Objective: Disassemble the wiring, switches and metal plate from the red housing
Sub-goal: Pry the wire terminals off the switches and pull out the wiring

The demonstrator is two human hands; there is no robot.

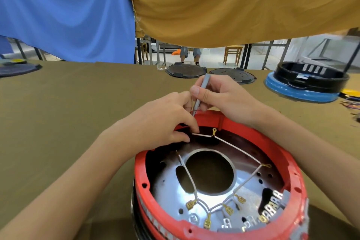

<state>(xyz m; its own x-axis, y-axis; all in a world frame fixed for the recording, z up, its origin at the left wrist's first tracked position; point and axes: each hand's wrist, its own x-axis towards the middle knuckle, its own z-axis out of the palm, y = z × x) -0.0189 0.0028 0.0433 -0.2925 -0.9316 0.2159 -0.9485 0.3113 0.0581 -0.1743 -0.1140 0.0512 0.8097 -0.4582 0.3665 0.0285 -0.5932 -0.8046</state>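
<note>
While the red housing (pixel 233 171) stands upside down at the near edge of the worktop (pixel 78 113), the left hand (pixel 161 120) pinches a white wire (pixel 202 134) at the far rim of the housing. The right hand (pixel 220 97) grips a grey screwdriver (pixel 200 93), with its tip pointing down just beside the left fingers. The metal plate (pixel 175 187) and the brass terminals (pixel 228 209) sit inside the housing. I think the risk is a slip: if the tip jumps off the screw, it can hit the left fingers or cut the wire. Pulling the wire too hard could also tear off its ring terminal (pixel 214 131).
</note>
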